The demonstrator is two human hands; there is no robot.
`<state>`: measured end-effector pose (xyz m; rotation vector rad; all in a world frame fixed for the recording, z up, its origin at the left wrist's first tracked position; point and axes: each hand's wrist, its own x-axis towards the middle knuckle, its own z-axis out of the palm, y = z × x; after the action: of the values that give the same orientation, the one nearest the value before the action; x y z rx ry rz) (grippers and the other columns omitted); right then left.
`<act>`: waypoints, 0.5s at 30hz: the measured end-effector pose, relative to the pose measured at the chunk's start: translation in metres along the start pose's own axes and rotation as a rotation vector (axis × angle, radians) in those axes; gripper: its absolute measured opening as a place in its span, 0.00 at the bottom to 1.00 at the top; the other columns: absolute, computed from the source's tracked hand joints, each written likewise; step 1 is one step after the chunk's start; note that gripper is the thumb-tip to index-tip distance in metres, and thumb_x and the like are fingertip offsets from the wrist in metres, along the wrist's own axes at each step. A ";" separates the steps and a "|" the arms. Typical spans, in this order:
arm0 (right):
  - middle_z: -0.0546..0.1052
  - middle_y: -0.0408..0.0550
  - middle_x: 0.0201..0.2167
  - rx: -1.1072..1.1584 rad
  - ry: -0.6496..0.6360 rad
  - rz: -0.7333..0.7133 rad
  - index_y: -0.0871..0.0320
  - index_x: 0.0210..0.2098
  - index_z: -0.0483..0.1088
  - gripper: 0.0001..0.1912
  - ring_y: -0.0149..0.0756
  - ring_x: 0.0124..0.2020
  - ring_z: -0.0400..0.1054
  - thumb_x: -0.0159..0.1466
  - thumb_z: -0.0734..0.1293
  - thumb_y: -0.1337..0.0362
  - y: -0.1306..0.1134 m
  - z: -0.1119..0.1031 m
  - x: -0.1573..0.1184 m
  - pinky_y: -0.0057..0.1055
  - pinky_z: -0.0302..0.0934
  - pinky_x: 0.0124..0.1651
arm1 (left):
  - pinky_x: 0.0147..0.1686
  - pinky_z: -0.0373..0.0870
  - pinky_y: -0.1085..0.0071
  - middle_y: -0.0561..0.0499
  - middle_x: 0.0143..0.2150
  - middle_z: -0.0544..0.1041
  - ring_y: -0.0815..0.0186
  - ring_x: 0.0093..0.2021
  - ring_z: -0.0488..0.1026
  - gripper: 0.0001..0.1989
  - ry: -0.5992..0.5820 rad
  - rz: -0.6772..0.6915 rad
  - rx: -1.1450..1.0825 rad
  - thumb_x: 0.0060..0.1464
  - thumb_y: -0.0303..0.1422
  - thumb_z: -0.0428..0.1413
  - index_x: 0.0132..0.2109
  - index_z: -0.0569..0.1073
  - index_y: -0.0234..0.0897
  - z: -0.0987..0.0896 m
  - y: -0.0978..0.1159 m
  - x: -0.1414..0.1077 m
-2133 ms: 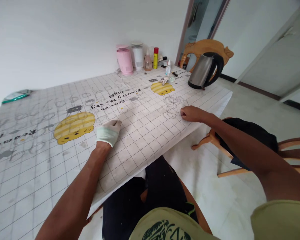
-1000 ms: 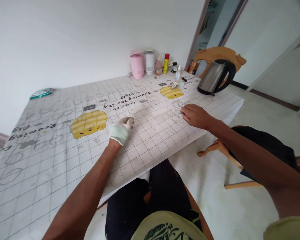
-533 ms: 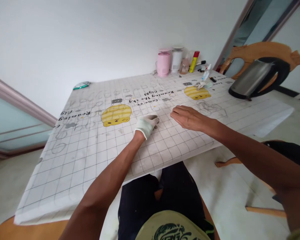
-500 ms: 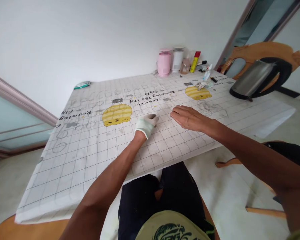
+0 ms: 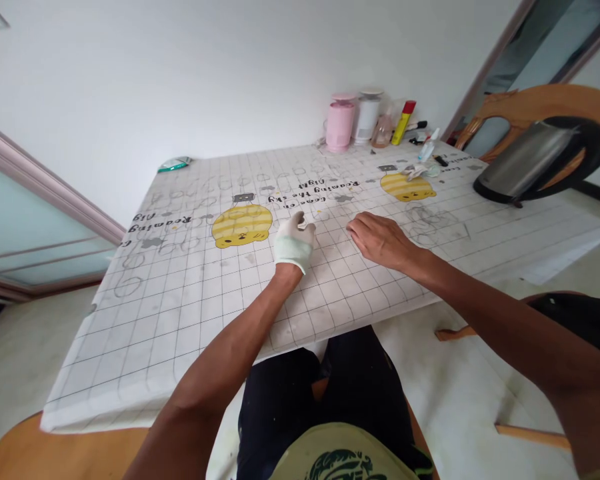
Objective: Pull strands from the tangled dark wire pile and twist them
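My left hand point(image 5: 295, 243) wears a white glove with a pale green cuff. It is over the checked tablecloth point(image 5: 220, 300), just right of a printed yellow striped bear point(image 5: 243, 225); its thumb and fingers are apart and nothing shows between them. Bare, my right hand point(image 5: 377, 237) lies on the cloth further right, below the second printed bear point(image 5: 407, 187). Its fingers are curled together, and whatever they may hold is hidden. A crumpled white glove point(image 5: 420, 172) lies on that second bear.
Along the wall stand a pink cylinder point(image 5: 340, 125), a white cylinder point(image 5: 367, 119) and a red-and-yellow can point(image 5: 403, 123). A small bottle point(image 5: 429, 145) is nearby. The kettle point(image 5: 525, 163) is at the right, by a wooden chair point(image 5: 575, 100). A green packet point(image 5: 175, 165) lies at the back left.
The gloved left hand has turned more upright and its fingers have spread. My right hand stays curled at nearly the same spot. The view has shifted slightly.
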<state>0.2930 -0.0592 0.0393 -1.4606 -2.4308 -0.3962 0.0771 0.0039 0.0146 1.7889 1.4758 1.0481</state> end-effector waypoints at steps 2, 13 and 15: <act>0.74 0.57 0.40 0.006 0.043 0.047 0.54 0.44 0.72 0.19 0.49 0.42 0.68 0.77 0.51 0.65 0.000 0.001 -0.001 0.44 0.60 0.42 | 0.62 0.68 0.63 0.47 0.58 0.81 0.57 0.57 0.76 0.18 -0.006 0.101 0.053 0.66 0.35 0.56 0.61 0.78 0.42 0.002 0.007 -0.007; 0.78 0.55 0.39 -0.039 0.136 0.081 0.59 0.44 0.72 0.11 0.45 0.39 0.70 0.75 0.59 0.65 -0.003 0.005 -0.001 0.38 0.57 0.35 | 0.58 0.72 0.69 0.52 0.52 0.85 0.62 0.55 0.79 0.13 -0.132 0.247 0.191 0.70 0.31 0.56 0.54 0.84 0.45 0.024 -0.007 -0.008; 0.79 0.54 0.39 -0.019 0.185 0.090 0.59 0.44 0.73 0.11 0.43 0.39 0.71 0.75 0.59 0.64 -0.002 0.004 -0.002 0.37 0.58 0.36 | 0.57 0.73 0.68 0.52 0.50 0.85 0.62 0.53 0.79 0.12 -0.073 0.264 0.201 0.69 0.30 0.57 0.51 0.85 0.45 0.019 -0.007 -0.005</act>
<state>0.2920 -0.0601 0.0350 -1.4650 -2.2153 -0.5122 0.0898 0.0012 -0.0023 2.1873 1.3673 0.9734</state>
